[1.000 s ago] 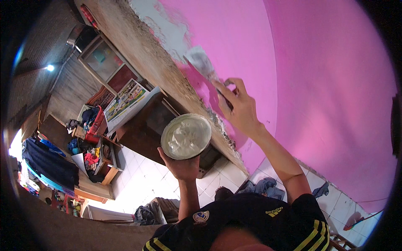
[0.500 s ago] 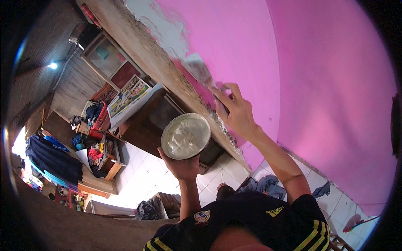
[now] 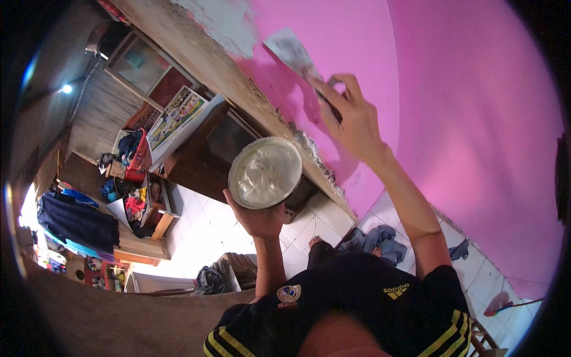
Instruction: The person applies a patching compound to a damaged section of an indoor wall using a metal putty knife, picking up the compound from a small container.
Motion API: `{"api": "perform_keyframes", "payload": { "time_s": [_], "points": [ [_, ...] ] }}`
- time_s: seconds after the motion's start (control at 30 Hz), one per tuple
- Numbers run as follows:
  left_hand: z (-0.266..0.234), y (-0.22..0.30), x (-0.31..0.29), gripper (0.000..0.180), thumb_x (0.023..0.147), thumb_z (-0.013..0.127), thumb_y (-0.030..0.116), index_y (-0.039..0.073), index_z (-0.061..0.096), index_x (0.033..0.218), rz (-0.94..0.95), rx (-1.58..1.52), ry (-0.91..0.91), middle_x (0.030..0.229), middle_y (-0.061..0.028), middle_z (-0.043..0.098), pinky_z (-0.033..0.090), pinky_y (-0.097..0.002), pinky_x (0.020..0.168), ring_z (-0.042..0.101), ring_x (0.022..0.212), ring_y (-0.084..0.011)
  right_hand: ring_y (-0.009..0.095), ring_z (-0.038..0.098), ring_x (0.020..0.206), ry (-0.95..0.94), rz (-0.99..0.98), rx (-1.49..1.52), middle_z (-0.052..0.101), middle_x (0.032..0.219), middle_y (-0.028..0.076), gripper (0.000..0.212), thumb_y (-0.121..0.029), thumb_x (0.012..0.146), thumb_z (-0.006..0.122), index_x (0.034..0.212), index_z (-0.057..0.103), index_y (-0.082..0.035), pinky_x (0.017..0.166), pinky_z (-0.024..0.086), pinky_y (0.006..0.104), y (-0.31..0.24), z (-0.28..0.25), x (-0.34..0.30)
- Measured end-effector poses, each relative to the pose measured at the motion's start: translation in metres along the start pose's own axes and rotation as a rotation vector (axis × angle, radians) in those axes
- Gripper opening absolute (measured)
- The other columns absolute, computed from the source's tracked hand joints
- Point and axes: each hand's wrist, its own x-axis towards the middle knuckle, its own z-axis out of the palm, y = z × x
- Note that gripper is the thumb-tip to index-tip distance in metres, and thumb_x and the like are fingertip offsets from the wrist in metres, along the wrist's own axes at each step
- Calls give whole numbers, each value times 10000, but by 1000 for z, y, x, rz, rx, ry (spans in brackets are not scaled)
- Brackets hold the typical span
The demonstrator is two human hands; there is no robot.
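Note:
My left hand (image 3: 260, 220) is closed round the underside of a round tub (image 3: 292, 189), held up with its open top toward me. Whitish, creamy paste (image 3: 264, 175) with a rough surface fills it. In front of the pink wall (image 3: 339, 35), my right hand (image 3: 354, 122) grips a putty knife (image 3: 291, 49) by its handle. The knife's wide blade is smeared with pale paste and points up and left. Beyond the blade, a whitish-grey smeared patch (image 3: 223, 27) covers part of the wall beside its broken edge.
A rough wall edge (image 3: 238, 77) runs diagonally past both hands. Behind the tub stands a dark wooden cabinet (image 3: 208, 149) with a picture sheet (image 3: 178, 122) on it. Grey cloths (image 3: 380, 241) lie on the white tiled floor (image 3: 324, 223). Clothes (image 3: 77, 220) hang at the left.
My right hand and the putty knife have moved up and slightly right, and the blade now stands off the patch's lower end. The tub stays in my left hand, nearly still.

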Motion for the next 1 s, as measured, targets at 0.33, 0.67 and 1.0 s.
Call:
{"api": "perform_keyframes", "payload": {
  "time_s": [0.33, 0.67, 1.0],
  "points": [
    [-30, -5, 7, 809, 696, 693, -16, 109, 256, 1365, 369, 550, -158, 1340, -152, 390, 449, -418, 961, 468, 1186, -240, 187, 606, 668, -80, -71, -35, 484, 1025, 58, 401, -141, 798, 628, 1190, 584, -210, 509, 540, 321, 5, 23, -4],
    [-26, -15, -12, 596, 930, 336, 529, 114, 356, 1357, -298, -96, -75, 1339, -142, 375, 434, -496, 962, 431, 1204, -309, 96, 528, 620, -399, 550, 518, 604, 844, 80, 403, -18, 831, 559, 1230, 558, -78, 545, 458, 245, 5, -100, -119],
    [-54, -72, -24, 707, 891, 319, 634, 95, 424, 1338, -833, -108, -99, 1304, -122, 494, 375, -497, 1004, 483, 1192, -300, 26, 456, 432, -832, 937, 568, 517, 538, 1, 339, 18, 870, 522, 1192, 600, -50, 443, 374, 202, 35, -159, -159]
  ]
}}
